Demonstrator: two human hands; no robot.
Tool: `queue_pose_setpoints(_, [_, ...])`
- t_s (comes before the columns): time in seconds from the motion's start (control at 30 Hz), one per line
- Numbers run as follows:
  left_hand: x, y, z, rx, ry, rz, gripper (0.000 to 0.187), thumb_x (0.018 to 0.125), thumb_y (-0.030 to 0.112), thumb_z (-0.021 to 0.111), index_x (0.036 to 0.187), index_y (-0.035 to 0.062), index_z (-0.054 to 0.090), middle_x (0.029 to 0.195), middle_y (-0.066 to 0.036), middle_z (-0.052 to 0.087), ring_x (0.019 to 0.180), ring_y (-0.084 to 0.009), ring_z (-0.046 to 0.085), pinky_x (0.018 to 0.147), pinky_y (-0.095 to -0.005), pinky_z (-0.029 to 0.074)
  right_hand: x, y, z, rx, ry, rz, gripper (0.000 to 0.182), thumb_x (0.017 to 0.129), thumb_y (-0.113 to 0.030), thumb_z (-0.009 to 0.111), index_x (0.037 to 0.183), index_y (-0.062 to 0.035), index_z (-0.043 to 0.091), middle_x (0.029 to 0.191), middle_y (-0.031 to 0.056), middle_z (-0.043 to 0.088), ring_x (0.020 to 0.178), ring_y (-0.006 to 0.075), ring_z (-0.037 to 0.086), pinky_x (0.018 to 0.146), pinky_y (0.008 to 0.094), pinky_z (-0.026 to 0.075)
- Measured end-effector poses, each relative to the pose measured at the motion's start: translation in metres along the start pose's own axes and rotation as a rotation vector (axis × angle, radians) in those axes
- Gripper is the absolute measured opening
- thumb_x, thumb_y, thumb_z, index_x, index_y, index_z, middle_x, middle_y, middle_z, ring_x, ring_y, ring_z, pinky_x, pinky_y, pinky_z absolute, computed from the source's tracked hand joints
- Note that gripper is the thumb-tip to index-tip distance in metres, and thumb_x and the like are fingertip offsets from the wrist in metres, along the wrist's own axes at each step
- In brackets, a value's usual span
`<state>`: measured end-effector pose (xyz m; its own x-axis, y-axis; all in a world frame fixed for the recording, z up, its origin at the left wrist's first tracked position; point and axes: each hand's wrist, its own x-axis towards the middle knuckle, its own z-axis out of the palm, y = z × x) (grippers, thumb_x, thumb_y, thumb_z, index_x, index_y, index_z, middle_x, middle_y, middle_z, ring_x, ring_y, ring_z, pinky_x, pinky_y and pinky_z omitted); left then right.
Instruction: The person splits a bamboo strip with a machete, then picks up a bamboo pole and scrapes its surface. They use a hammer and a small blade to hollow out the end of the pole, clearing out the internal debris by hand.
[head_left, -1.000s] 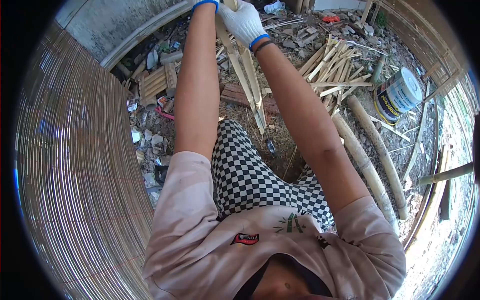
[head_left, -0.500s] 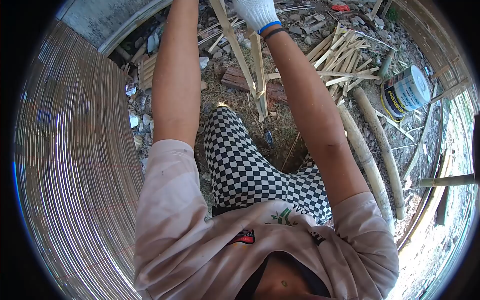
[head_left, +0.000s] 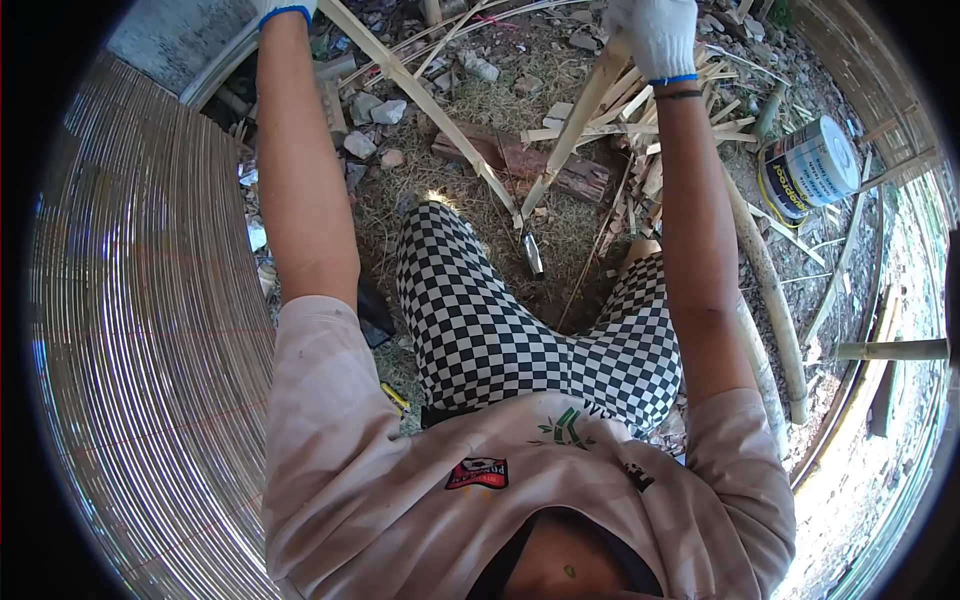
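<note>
Two long bamboo strips spread apart in a V, their lower ends meeting on the ground between my knees. My right hand [head_left: 660, 35], in a white glove with a blue cuff, is closed around the upper part of the right bamboo strip [head_left: 583, 115]. At the top edge, my left hand [head_left: 290, 8] shows only its glove's blue cuff and a bit of white; its fingers are cut off by the frame. The left bamboo strip [head_left: 420, 95] runs up close beside that cuff. A small metal tool with a dark handle [head_left: 533, 255] lies just below the meeting point.
A reddish wood block [head_left: 560, 175] lies behind the strips. Split bamboo pieces [head_left: 720, 125], a labelled paint bucket [head_left: 810, 170] and bamboo poles [head_left: 765, 290] are on the right. Slatted bamboo [head_left: 150, 300] stands at left, with stones [head_left: 385, 112] nearer the middle.
My hands have moved apart, the left one to the left and the right one to the right. The two strips have spread wide from a narrow gap.
</note>
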<state>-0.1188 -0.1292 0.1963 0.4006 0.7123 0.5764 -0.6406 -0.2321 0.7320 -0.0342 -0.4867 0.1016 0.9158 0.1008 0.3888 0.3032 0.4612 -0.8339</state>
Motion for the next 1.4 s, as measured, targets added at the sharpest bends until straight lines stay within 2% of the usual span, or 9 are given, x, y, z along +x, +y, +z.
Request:
queue_pose_setpoints(0.07, [0.069, -0.033, -0.102, 0.036, 0.025, -0.107, 0.028, 0.101, 0.023, 0.067, 0.092, -0.0033, 0.065, 0.079, -0.012, 0.063, 0.067, -0.0216, 0.061, 0.06, -0.0362, 0.05, 0.018, 0.007, -0.084, 0.11, -0.162, -0.066, 0.035, 0.105, -0.036, 0.071, 0.085, -0.0084, 0.061, 0.065, -0.0042, 0.048, 0.055, 0.0106, 0.044, 0.056, 0.0333, 0.04])
queue_pose_setpoints(0.3, [-0.001, 0.021, -0.121, -0.043, 0.122, -0.121, 0.039, 0.107, 0.035, 0.062, 0.082, 0.006, 0.055, 0.061, -0.001, 0.04, 0.047, -0.0134, 0.034, 0.046, -0.0324, 0.028, 0.004, -0.006, -0.139, 0.146, 0.059, -0.037, 0.039, 0.106, -0.039, 0.068, 0.079, -0.0166, 0.051, 0.061, -0.0067, 0.033, 0.05, 0.0111, 0.032, 0.051, 0.032, 0.032])
queue_pose_setpoints(0.53, [-0.079, 0.058, 0.013, -0.391, -0.681, -0.182, 0.043, 0.11, 0.047, 0.058, 0.081, 0.0158, 0.052, 0.059, 0.006, 0.039, 0.045, -0.0098, 0.038, 0.041, -0.0277, 0.031, -0.046, -0.022, 0.042, 0.069, -0.151, 0.109, 0.037, 0.108, -0.04, 0.067, 0.081, -0.0179, 0.053, 0.057, -0.0084, 0.042, 0.042, 0.0053, 0.038, 0.04, 0.0247, 0.029])
queue_pose_setpoints(0.57, [-0.102, 0.072, 0.03, -0.413, -0.824, -0.209, 0.043, 0.109, 0.05, 0.057, 0.084, 0.0148, 0.053, 0.059, 0.006, 0.04, 0.045, -0.01, 0.039, 0.042, -0.0288, 0.031, -0.041, 0.002, 0.044, -0.088, -0.26, 0.06, 0.035, 0.108, -0.04, 0.064, 0.088, -0.0121, 0.06, 0.065, 0.0007, 0.059, 0.05, 0.0164, 0.057, 0.046, 0.033, 0.044])
queue_pose_setpoints(0.77, [-0.124, 0.045, 0.054, -1.008, -1.584, -0.599, 0.039, 0.107, 0.04, 0.066, 0.091, 0.0051, 0.06, 0.066, 0.0, 0.058, 0.052, -0.0181, 0.059, 0.049, -0.0343, 0.049, -0.065, 0.009, 0.037, 0.204, -0.833, 0.294, 0.036, 0.103, -0.039, 0.074, 0.082, -0.0125, 0.061, 0.062, -0.0075, 0.043, 0.052, 0.005, 0.037, 0.047, 0.0257, 0.029])
queue_pose_setpoints(0.87, [-0.128, 0.05, 0.032, -0.57, -1.106, -0.341, 0.046, 0.11, 0.043, 0.059, 0.077, 0.0134, 0.046, 0.062, 0.007, 0.03, 0.048, -0.0077, 0.027, 0.046, -0.0271, 0.023, -0.059, 0.002, 0.01, 0.148, -0.815, 0.176, 0.049, 0.107, -0.049, 0.062, 0.076, -0.0136, 0.048, 0.059, -0.0051, 0.038, 0.049, 0.0097, 0.035, 0.048, 0.0288, 0.03])
queue_pose_setpoints(1.2, [-0.104, 0.052, -0.034, -0.006, 0.208, -0.121, 0.043, 0.101, 0.038, 0.071, 0.074, 0.0085, 0.056, 0.059, 0.002, 0.045, 0.044, -0.0093, 0.038, 0.042, -0.0293, 0.024, -0.096, -0.03, -0.163, 0.088, 0.383, -0.05, 0.041, 0.107, -0.037, 0.063, 0.077, -0.015, 0.045, 0.06, -0.0043, 0.04, 0.047, 0.0101, 0.04, 0.043, 0.0293, 0.035])
queue_pose_setpoints(1.33, [-0.091, 0.042, -0.061, 0.05, 0.329, -0.128, 0.043, 0.102, 0.04, 0.068, 0.077, 0.0075, 0.054, 0.059, 0.002, 0.043, 0.045, -0.0099, 0.038, 0.043, -0.0298, 0.025, -0.132, -0.014, -0.224, -0.108, 1.059, -0.145, 0.035, 0.108, -0.037, 0.06, 0.087, -0.0097, 0.052, 0.063, 0.0018, 0.05, 0.052, 0.0144, 0.051, 0.05, 0.0316, 0.046])
queue_pose_setpoints(1.4, [-0.091, 0.043, -0.052, 0.004, 0.209, -0.12, 0.043, 0.102, 0.04, 0.068, 0.078, 0.0079, 0.055, 0.059, 0.002, 0.041, 0.045, -0.0095, 0.036, 0.043, -0.0296, 0.024, -0.148, -0.017, -0.209, -0.266, 0.83, -0.18, 0.037, 0.109, -0.038, 0.06, 0.091, -0.0052, 0.059, 0.068, 0.005, 0.057, 0.057, 0.0146, 0.054, 0.055, 0.0313, 0.049])
